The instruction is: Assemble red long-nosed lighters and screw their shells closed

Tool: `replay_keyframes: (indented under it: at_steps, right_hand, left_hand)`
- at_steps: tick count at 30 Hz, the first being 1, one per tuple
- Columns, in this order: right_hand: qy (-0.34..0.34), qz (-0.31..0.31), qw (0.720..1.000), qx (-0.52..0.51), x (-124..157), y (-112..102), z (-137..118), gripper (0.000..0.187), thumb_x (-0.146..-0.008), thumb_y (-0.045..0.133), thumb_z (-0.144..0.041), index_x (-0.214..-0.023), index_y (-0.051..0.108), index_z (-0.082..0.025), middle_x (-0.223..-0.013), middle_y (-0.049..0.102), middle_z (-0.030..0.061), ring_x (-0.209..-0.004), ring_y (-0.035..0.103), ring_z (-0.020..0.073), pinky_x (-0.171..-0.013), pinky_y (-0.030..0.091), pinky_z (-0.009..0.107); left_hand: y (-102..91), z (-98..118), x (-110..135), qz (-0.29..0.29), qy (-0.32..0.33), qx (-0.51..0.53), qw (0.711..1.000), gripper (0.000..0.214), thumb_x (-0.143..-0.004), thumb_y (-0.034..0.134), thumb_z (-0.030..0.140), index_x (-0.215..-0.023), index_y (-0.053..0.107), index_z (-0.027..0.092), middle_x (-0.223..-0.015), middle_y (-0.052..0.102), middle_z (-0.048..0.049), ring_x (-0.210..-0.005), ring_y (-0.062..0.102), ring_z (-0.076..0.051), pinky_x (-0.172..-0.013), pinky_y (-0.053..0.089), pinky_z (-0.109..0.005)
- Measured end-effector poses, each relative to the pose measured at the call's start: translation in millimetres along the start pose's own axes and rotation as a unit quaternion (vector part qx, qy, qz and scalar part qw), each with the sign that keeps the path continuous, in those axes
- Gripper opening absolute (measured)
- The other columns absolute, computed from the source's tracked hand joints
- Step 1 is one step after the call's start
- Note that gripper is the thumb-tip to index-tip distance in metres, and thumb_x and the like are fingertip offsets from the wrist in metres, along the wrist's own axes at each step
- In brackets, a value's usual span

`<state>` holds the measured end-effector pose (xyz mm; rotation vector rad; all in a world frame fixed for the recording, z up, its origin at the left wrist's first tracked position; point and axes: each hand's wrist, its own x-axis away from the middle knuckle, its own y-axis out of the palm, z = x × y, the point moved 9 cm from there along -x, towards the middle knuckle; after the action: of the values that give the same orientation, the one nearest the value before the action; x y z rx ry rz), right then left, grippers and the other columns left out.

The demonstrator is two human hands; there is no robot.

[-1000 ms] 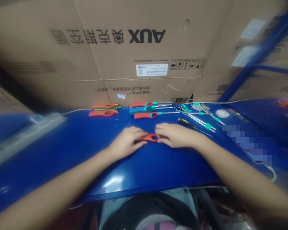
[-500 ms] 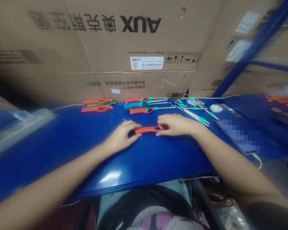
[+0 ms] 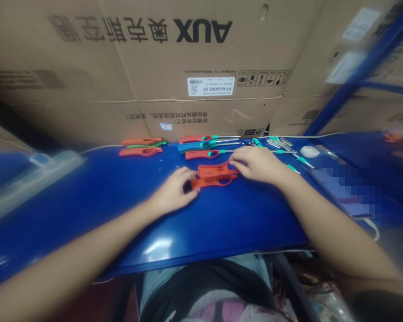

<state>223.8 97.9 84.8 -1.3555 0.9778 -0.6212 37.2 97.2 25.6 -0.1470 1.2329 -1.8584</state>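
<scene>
Two halves of an orange lighter casing lie side by side over the middle of the blue table. My left hand (image 3: 179, 190) pinches the left end of the nearer lighter casing half (image 3: 210, 180), which has a trigger loop at its right end. At the right tip of the farther lighter casing half (image 3: 213, 170), my right hand (image 3: 251, 163) closes thumb and fingers, and its hollow inner side shows. Behind them lie assembled long-necked lighters, a red lighter (image 3: 196, 154) and a blue lighter (image 3: 191, 146) among them.
Orange and green lighter bodies (image 3: 139, 152) lie at the back left. Metal tubes with green parts (image 3: 280, 144), a white round object (image 3: 309, 152) and a phone (image 3: 342, 192) are at the right. A cardboard wall (image 3: 147, 67) stands behind the blue table (image 3: 127, 223).
The orange casing, one closed piece before, has come apart into two halves. My right hand has moved back and right with the farther half; my left hand keeps the nearer one.
</scene>
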Motion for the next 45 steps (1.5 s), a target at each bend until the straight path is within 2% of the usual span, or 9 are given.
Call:
replay_keyframes:
  at_steps: [3,6,8,15,20,25,30,36,45]
  right_hand:
    - [0.009,-0.064,0.995,-0.074,3,6,7,0.024,-0.095,0.052,-0.027,-0.093,0.075,-0.018,-0.092,0.076,0.0063,-0.081,0.064,0.0196,-0.069,0.041,0.029]
    - [-0.014,-0.180,0.972,-0.150,10,25,-2,0.022,-0.092,0.056,-0.027,-0.090,0.076,-0.019,-0.080,0.073,0.0024,-0.067,0.060,0.0150,-0.062,0.039,0.026]
    - [-0.029,-0.216,0.963,-0.161,13,32,-12,0.020,-0.091,0.056,-0.023,-0.089,0.075,-0.019,-0.081,0.073,0.0022,-0.067,0.060,0.0144,-0.063,0.039,0.026]
    - [-0.067,-0.187,0.976,-0.093,13,36,-34,0.013,-0.088,0.059,-0.019,-0.076,0.065,-0.017,-0.088,0.065,0.0053,-0.077,0.058,0.0169,-0.069,0.041,0.028]
    - [-0.049,-0.177,0.977,-0.107,13,36,-29,0.007,-0.088,0.064,-0.023,-0.094,0.065,-0.020,-0.098,0.065,0.0048,-0.078,0.058,0.0169,-0.067,0.041,0.026]
    - [-0.044,-0.164,0.981,-0.097,13,35,-25,0.021,-0.089,0.064,-0.026,-0.108,0.062,-0.020,-0.110,0.063,0.0068,-0.081,0.060,0.0178,-0.069,0.043,0.028]
    - [-0.059,-0.151,0.984,-0.076,10,37,-28,0.021,-0.093,0.061,-0.028,-0.112,0.062,-0.021,-0.115,0.061,0.0073,-0.079,0.059,0.0167,-0.066,0.041,0.028]
    - [-0.082,-0.145,0.983,-0.084,7,43,-33,0.007,-0.094,0.059,-0.024,-0.097,0.064,-0.020,-0.109,0.062,0.0049,-0.078,0.057,0.0149,-0.065,0.038,0.026]
    - [-0.111,-0.136,0.979,-0.102,9,43,-47,0.007,-0.093,0.060,-0.024,-0.093,0.065,-0.019,-0.095,0.066,0.0032,-0.078,0.058,0.0157,-0.066,0.038,0.026]
  left_hand:
    - [-0.5,0,1,-0.001,-0.003,0.003,1.000,0.034,-0.084,0.064,0.028,-0.116,0.065,0.017,-0.109,0.063,-0.0095,-0.099,0.064,-0.024,-0.092,0.055,-0.041]
    - [-1.1,2,2,-0.004,-0.005,0.007,1.000,0.044,-0.083,0.066,0.028,-0.126,0.062,0.019,-0.112,0.062,-0.0090,-0.102,0.064,-0.024,-0.096,0.055,-0.041]
    - [-0.7,5,2,-0.011,-0.003,0.007,1.000,0.043,-0.086,0.066,0.030,-0.127,0.062,0.020,-0.114,0.062,-0.0092,-0.104,0.063,-0.025,-0.097,0.054,-0.041]
    - [2.8,22,3,-0.042,0.071,-0.008,0.997,0.033,-0.094,0.053,0.019,-0.125,0.063,0.021,-0.123,0.064,-0.0100,-0.117,0.057,-0.026,-0.107,0.046,-0.045]
    - [3.5,26,4,-0.053,0.094,-0.005,0.994,0.039,-0.092,0.048,0.010,-0.126,0.063,0.019,-0.125,0.064,-0.0102,-0.119,0.055,-0.025,-0.107,0.045,-0.044]
    - [2.2,29,5,-0.061,0.084,-0.006,0.995,0.030,-0.099,0.053,0.027,-0.125,0.065,0.022,-0.124,0.065,-0.0085,-0.116,0.058,-0.024,-0.104,0.043,-0.044]
    - [4.9,33,7,-0.087,0.082,-0.037,0.992,0.036,-0.094,0.062,0.041,-0.125,0.066,0.023,-0.124,0.067,-0.0075,-0.113,0.060,-0.026,-0.101,0.042,-0.044]
    - [4.4,34,7,-0.093,0.085,-0.043,0.991,0.037,-0.089,0.056,0.021,-0.125,0.065,0.022,-0.118,0.070,-0.0055,-0.110,0.061,-0.024,-0.097,0.042,-0.041]
    - [-0.2,26,4,-0.076,0.074,-0.073,0.992,0.037,-0.083,0.053,0.015,-0.115,0.068,0.021,-0.112,0.071,-0.0052,-0.104,0.063,-0.024,-0.094,0.044,-0.041]
